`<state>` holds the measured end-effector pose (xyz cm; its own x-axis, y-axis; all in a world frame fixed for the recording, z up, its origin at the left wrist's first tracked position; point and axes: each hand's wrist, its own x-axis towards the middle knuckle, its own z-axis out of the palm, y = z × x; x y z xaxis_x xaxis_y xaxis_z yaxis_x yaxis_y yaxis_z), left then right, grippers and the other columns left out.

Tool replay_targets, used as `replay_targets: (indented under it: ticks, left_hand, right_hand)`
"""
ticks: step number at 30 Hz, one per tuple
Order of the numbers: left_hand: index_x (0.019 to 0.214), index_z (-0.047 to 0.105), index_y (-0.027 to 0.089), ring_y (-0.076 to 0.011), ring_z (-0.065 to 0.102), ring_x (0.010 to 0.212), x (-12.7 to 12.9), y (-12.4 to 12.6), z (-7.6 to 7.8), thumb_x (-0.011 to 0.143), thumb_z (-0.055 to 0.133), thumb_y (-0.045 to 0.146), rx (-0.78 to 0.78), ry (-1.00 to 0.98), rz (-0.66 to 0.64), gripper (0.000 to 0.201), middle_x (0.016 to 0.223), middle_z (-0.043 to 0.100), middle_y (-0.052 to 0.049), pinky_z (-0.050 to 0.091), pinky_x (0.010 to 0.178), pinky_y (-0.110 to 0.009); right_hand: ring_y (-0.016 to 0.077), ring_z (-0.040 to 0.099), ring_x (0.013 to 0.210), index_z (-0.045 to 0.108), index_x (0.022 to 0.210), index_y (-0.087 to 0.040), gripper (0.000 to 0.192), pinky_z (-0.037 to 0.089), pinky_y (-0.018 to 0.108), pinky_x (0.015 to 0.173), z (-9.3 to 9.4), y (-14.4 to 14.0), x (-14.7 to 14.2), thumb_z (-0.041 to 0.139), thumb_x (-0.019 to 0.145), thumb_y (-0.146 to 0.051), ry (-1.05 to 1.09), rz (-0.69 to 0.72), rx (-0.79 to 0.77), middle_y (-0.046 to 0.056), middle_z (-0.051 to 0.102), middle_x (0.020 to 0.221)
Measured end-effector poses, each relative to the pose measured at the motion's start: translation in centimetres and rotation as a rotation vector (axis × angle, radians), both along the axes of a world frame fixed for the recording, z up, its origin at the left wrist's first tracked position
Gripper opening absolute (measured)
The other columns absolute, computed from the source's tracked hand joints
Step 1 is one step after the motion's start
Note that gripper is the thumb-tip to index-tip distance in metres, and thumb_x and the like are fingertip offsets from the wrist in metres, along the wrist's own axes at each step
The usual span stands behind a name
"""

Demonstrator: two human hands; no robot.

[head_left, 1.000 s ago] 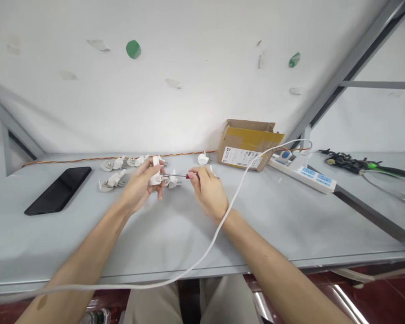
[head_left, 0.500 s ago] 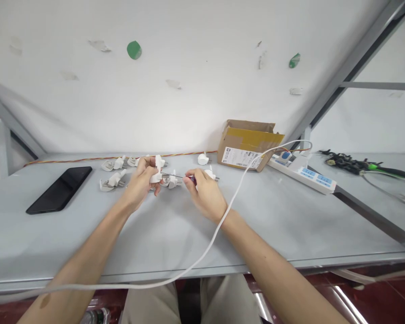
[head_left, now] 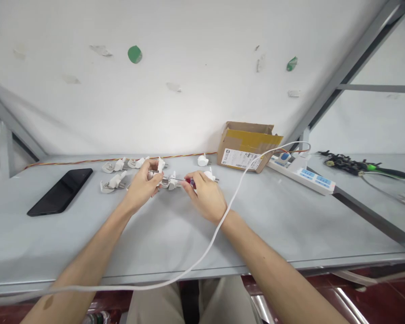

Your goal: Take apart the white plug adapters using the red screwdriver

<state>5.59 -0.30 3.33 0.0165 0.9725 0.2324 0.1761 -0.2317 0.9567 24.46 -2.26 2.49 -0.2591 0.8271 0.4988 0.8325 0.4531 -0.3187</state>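
Note:
Between the fingers of my left hand (head_left: 143,182) is a white plug (head_left: 160,165), held above the table. My right hand (head_left: 207,191) is closed around the dark red handle of a screwdriver (head_left: 190,182). Its thin metal shaft points left toward the held plug; whether the tip touches it I cannot tell. Several more white plugs lie about: a pair of pieces (head_left: 113,182) left of my left hand, others behind it, one (head_left: 173,181) just past the shaft. A rounded white piece (head_left: 203,159) sits behind my right hand.
A black phone (head_left: 60,191) lies on the grey table (head_left: 175,243) at left. An open cardboard box (head_left: 248,146) stands at the back, beside a white power strip (head_left: 303,173). One white cable (head_left: 202,256) crosses over my right wrist. Black cable ties and a green-handled tool (head_left: 391,172) lie far right.
The plug in my left hand has been turned, and the fingers have shifted slightly around it. My right hand keeps the screwdriver in nearly the same place. The view has shifted slightly.

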Motion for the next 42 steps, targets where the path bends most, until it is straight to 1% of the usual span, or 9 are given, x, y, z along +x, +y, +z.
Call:
replay_targets:
  ticks: [3,8,12,18,25,29,33,38,42]
  left_hand:
    - [0.099,0.054,0.024,-0.01,0.052,0.053,-0.02,0.15,-0.12,0.075,0.06,0.029,-0.009,-0.012,0.021,0.026,0.085,0.058,-0.001,0.035,0.038,-0.021]
    - [0.099,0.046,0.024,-0.0092,0.052,0.053,-0.08,0.39,-0.29,0.072,0.062,0.03,-0.034,-0.069,0.054,0.031,0.087,0.057,0.001,0.034,0.038,-0.02]
    - [0.096,0.041,0.025,-0.0088,0.051,0.054,-0.1,0.48,-0.22,0.073,0.059,0.028,-0.045,-0.118,0.043,0.029,0.09,0.055,0.001,0.034,0.039,-0.02]
    - [0.09,0.042,0.023,-0.0094,0.052,0.054,-0.37,0.68,-0.25,0.071,0.044,0.018,-0.022,-0.266,-0.04,0.02,0.09,0.054,0.001,0.035,0.042,-0.023]
    - [0.089,0.046,0.022,-0.0128,0.056,0.065,-0.3,0.47,0.21,0.072,0.047,0.018,-0.037,-0.333,-0.089,0.017,0.094,0.053,-0.001,0.043,0.048,-0.026]
    - [0.088,0.048,0.022,-0.0129,0.055,0.066,-0.28,0.37,0.36,0.073,0.047,0.018,-0.043,-0.341,-0.104,0.016,0.092,0.053,0.0,0.045,0.048,-0.026]
    - [0.087,0.048,0.022,-0.013,0.053,0.069,-0.33,0.5,0.33,0.072,0.047,0.018,-0.027,-0.356,-0.102,0.016,0.093,0.052,0.0,0.046,0.049,-0.026]
    - [0.085,0.05,0.02,-0.0126,0.052,0.069,-0.14,0.44,0.44,0.071,0.048,0.017,-0.028,-0.338,-0.092,0.015,0.094,0.052,-0.001,0.048,0.054,-0.028]
    - [0.086,0.051,0.02,-0.0129,0.052,0.068,-0.05,0.43,0.36,0.071,0.048,0.018,-0.027,-0.335,-0.098,0.015,0.093,0.053,-0.001,0.046,0.05,-0.026]
  right_hand:
    - [0.0173,0.061,0.082,0.06,0.1,-0.019,0.024,0.045,0.029,0.071,-0.05,0.09,-0.08,0.04,0.097,-0.032,-0.008,0.009,0.02,0.007,0.063,0.1]
    - [0.0177,0.061,0.081,0.061,0.107,-0.024,0.022,0.044,0.027,0.063,0.15,0.07,0.13,0.046,0.095,-0.035,-0.038,-0.026,0.055,0.007,0.06,0.1]
    - [0.0171,0.062,0.076,0.059,0.108,-0.025,0.021,0.044,0.027,0.064,0.23,0.0,0.22,0.048,0.094,-0.036,-0.035,-0.012,0.0,0.004,0.065,0.097]
    - [0.0186,0.061,0.086,0.06,0.1,-0.019,0.029,0.045,0.03,0.073,0.0,0.22,0.13,0.034,0.099,-0.032,0.035,0.009,0.013,0.007,0.063,0.101]
    - [0.0167,0.062,0.078,0.057,0.106,-0.025,0.017,0.046,0.028,0.067,0.11,0.32,0.51,0.046,0.094,-0.029,0.037,0.022,-0.002,0.005,0.062,0.101]
    - [0.0184,0.063,0.078,0.055,0.109,-0.021,0.022,0.046,0.03,0.069,-0.04,0.26,0.3,0.047,0.094,-0.034,0.048,0.03,-0.044,0.006,0.066,0.1]
    - [0.0194,0.061,0.086,0.059,0.104,-0.019,0.024,0.047,0.031,0.073,-0.18,0.38,0.2,0.039,0.097,-0.031,0.032,0.012,0.012,0.008,0.062,0.103]
    - [0.0166,0.061,0.079,0.058,0.106,-0.024,0.017,0.046,0.028,0.067,-0.2,0.4,0.47,0.048,0.093,-0.028,0.027,0.032,0.023,0.005,0.06,0.103]
    - [0.018,0.062,0.077,0.055,0.111,-0.021,0.025,0.046,0.03,0.069,-0.31,0.27,0.28,0.051,0.092,-0.036,0.071,0.042,-0.02,0.005,0.065,0.098]
